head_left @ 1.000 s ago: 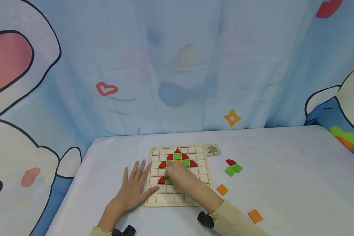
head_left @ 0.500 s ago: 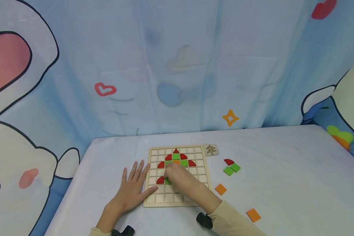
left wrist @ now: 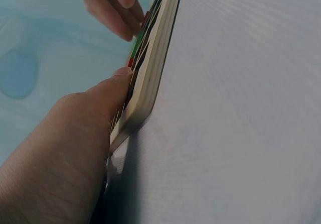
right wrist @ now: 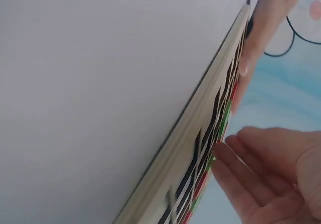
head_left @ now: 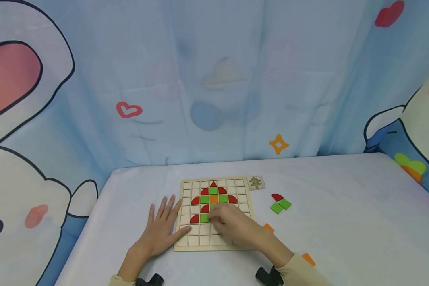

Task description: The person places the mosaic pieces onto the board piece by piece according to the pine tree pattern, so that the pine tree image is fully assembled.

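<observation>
A wooden grid board lies on the table, with red, green and orange tiles set in its cells. My left hand is spread flat at the board's left side, its thumb resting on the edge. Above the board's middle is my right hand, fingers loosely bent and nothing seen between them. Its fingertips are right at the tiles. Just left of them sit a red rounded tile and a green square. Another green tile is partly covered by this hand.
A small pattern card lies by the board's upper right corner. Farther right are a red rounded tile and two green squares. Two orange squares are partly hidden by the right arm. A printed curtain hangs behind the table.
My right hand has shifted right and slightly toward me, uncovering a red rounded tile and green tiles in the board's middle. The left hand has stayed in place.
</observation>
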Motion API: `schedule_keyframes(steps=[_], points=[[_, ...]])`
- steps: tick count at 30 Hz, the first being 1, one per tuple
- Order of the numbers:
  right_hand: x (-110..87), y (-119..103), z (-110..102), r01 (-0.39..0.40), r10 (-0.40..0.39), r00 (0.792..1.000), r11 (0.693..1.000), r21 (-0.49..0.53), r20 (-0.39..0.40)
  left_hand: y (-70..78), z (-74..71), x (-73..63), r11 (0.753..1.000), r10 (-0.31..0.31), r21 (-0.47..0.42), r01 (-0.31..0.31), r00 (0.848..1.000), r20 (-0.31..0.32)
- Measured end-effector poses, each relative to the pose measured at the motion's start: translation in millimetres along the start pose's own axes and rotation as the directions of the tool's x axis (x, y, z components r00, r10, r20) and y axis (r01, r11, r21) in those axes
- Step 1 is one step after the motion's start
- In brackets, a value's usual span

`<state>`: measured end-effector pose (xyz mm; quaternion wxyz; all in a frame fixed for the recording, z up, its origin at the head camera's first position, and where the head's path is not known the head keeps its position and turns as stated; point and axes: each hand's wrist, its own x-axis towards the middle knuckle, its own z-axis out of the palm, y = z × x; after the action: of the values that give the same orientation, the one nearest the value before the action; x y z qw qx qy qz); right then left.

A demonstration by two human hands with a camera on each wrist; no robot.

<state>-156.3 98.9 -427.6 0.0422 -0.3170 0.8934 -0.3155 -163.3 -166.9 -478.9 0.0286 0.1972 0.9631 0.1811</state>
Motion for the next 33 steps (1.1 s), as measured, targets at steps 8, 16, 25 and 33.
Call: schedule_keyframes(steps=[8,16,25,33], points=[[-42.7,18.4,-36.9,-0.077,0.079,0.996,0.996,-0.045,0.030,0.7,0.7,0.1,1.000,0.005,-0.012,-0.005,1.000,-0.003],[-88.7,44.4,-66.1,-0.096,0.101,0.994,0.988,-0.118,0.035,-0.5,0.1,-0.8,0.999,0.018,-0.030,-0.018,1.000,-0.016],[-100.9,63.3,-64.9,-0.181,0.186,0.977,0.982,-0.056,0.107,-0.9,3.5,-1.6,0.998,0.028,-0.046,-0.030,0.999,-0.040],[-93.0,71.2,-64.3,-0.128,0.130,0.988,0.991,-0.030,0.082,1.5,-1.5,-0.4,1.000,0.004,-0.022,-0.004,1.000,0.008]])
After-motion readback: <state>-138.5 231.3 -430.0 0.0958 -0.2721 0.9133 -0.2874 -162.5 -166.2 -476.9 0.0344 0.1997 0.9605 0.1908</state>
